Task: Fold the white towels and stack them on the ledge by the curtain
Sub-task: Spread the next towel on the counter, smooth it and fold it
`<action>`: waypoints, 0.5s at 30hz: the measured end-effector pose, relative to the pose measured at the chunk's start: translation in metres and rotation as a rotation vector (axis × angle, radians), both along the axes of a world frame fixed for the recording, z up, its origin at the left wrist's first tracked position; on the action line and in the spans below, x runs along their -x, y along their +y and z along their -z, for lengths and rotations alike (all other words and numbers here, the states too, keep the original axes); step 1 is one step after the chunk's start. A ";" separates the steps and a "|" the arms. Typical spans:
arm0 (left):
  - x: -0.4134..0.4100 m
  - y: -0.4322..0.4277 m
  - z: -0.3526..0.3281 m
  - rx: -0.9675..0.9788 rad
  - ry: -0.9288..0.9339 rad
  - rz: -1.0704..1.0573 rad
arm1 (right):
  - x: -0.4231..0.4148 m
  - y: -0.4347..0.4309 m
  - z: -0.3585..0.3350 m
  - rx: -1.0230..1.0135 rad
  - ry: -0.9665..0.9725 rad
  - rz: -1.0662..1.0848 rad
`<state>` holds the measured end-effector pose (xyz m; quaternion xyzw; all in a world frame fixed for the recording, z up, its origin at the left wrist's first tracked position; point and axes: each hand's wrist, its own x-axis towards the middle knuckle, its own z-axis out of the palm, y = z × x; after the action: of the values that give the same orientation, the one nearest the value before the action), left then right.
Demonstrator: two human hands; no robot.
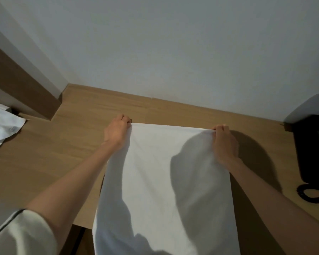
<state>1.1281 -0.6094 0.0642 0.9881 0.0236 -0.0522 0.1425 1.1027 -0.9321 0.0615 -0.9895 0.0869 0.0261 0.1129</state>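
We see the left hand (116, 132) and right hand (224, 142) each pinching a far corner of a white towel (160, 181), stretched flat over the wooden desk (53, 159), near end hanging off. Another crumpled towel (2, 126) lies far left.

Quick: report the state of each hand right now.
Left hand: closed, its grip on the far left corner of the white towel.
Right hand: closed, its grip on the same towel's far right corner.

You're likely in a hotel room: wood desk (63, 162), white wall (173, 52), corded phone (313, 153) at right, white towels (155, 181).
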 end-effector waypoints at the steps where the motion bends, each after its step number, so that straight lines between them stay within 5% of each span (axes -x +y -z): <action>1: -0.008 -0.004 0.001 -0.003 0.004 -0.023 | -0.007 -0.001 0.000 -0.009 -0.007 0.015; 6: -0.044 -0.020 0.006 0.048 -0.067 -0.145 | -0.043 -0.009 0.006 -0.045 -0.083 0.030; 11: -0.056 -0.045 0.001 0.363 -0.277 -0.369 | -0.062 -0.001 0.007 -0.219 -0.218 0.151; 15: -0.026 -0.085 -0.012 0.519 -0.387 -0.269 | -0.030 0.044 0.009 -0.268 -0.313 0.044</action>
<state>1.1543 -0.6944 0.0762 0.8986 0.1122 0.1510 0.3964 1.1323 -0.8880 0.0521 -0.9555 0.0854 -0.1193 0.2560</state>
